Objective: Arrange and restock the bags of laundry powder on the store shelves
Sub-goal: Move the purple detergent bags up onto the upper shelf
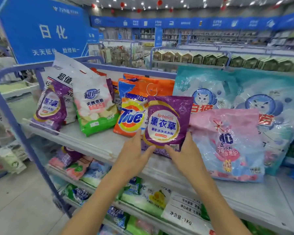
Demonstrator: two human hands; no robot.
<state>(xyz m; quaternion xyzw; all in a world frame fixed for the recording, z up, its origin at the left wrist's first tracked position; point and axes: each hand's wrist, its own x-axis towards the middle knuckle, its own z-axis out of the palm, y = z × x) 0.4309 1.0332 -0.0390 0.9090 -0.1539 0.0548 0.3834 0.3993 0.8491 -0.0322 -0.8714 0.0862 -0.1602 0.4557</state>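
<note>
Purple bag between both hands

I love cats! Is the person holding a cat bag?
No, the left hand and right hand hold the purple bag.

Right side of the orange bag behind the purple bag; far shelves a blur.
</note>
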